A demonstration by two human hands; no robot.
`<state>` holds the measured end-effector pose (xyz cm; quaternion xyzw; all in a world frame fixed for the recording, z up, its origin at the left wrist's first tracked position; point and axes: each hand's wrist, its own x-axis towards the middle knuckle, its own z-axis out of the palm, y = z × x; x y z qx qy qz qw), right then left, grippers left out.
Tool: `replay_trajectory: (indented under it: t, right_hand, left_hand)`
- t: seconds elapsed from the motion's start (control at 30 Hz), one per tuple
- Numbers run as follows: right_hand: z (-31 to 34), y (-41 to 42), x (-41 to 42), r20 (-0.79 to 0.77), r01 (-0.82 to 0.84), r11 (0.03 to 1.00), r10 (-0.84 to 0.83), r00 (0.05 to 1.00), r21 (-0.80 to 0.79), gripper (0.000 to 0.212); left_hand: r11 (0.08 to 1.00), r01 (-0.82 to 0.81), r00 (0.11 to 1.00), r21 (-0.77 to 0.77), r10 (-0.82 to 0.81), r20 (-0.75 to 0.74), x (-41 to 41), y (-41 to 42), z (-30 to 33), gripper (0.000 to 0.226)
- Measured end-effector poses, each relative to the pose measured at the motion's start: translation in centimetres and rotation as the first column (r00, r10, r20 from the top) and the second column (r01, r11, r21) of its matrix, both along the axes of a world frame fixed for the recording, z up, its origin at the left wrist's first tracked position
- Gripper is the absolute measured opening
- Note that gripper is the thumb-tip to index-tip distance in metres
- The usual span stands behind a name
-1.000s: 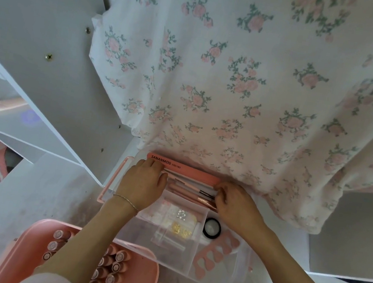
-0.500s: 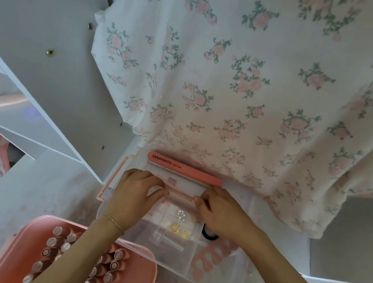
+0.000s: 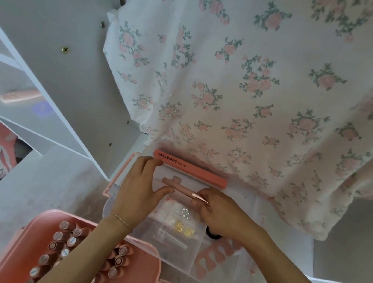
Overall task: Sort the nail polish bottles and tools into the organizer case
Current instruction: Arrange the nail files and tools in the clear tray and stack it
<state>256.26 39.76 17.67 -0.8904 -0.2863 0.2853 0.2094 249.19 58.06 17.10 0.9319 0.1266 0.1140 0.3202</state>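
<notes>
A clear divided organizer tray (image 3: 213, 277) lies in front of me. Both hands hold a bundle of pink brushes (image 3: 178, 187) over its far compartment: my left hand (image 3: 139, 190) grips the handle end, my right hand (image 3: 220, 213) pinches the rose-gold ferrule end. A pink nail file (image 3: 191, 168) marked SANANMOG lies along the tray's far edge. Inside are small gold and silver charms (image 3: 184, 223), a black ring (image 3: 211, 234) partly hidden by my right hand, and a pink toe separator (image 3: 214, 257). The pink case (image 3: 136, 279) at bottom left holds several nail polish bottles (image 3: 63, 246).
A floral cloth (image 3: 248, 90) hangs over the table behind the tray. White shelf panels (image 3: 41, 105) slant at the left. The white tabletop (image 3: 35, 189) shows at left and right of the tray.
Both hands have drawn the brushes back from the file toward me and lifted them slightly. The view has shifted a little.
</notes>
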Motion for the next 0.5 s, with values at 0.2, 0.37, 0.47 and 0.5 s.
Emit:
replay_trajectory:
  t: [0.2, 0.37, 0.47, 0.5]
  right_hand:
    - [1.1, -0.5, 0.1, -0.019, 0.045, 0.995, -0.044, 0.999, 0.093, 0.014]
    - [3.0, -1.0, 0.2, -0.067, 0.214, 0.953, -0.204, 0.977, 0.213, 0.012]
    - [4.1, -0.8, -0.8, -0.193, 0.31, 0.894, -0.258, 0.947, 0.323, 0.019]
    - [4.3, -0.6, -1.5, -0.238, 0.346, 0.864, -0.273, 0.932, 0.366, 0.022]
  left_hand:
    - [0.999, 0.002, 1.0, -0.049, -0.001, 0.026, -0.1, 0.2, 0.2, 0.079]
    - [0.995, -0.006, 1.0, -0.095, 0.009, 0.027, -0.3, -0.1, 0.7, 0.084]
    - [0.971, -0.076, 0.992, -0.227, 0.096, 0.08, -0.8, -0.3, 1.6, 0.069]
    - [0.943, -0.077, 0.992, -0.323, 0.106, 0.073, -1.1, -0.3, 2.1, 0.058]
